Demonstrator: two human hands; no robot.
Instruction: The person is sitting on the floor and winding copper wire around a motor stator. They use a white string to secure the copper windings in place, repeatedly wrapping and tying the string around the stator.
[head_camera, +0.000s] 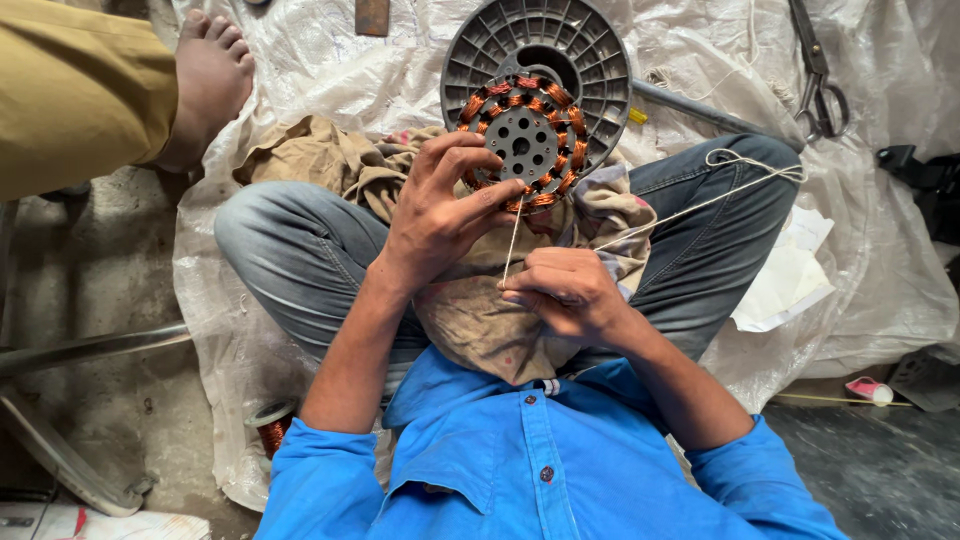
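in the head view, one round stator (527, 140) with copper windings around its rim rests on a brown cloth (470, 300) across the person's lap, leaning against one grey plastic spool (537, 60) behind it. the left hand (440, 215) is at the stator's lower left edge, fingers curled over the windings and gripping the rim. the right hand (565, 295) sits below the stator, just apart from it, closed in a pinch on one pale string (513, 240) that runs straight up to the bottom of the windings; the string also trails off over the right knee and ends in a loop (755, 162). one pair of scissors (818, 75) lies well apart on the white plastic sheet (900, 250) at upper right. one small copper wire reel (270, 425) stands by the left elbow. another person's bare foot (205, 80) rests at upper left.
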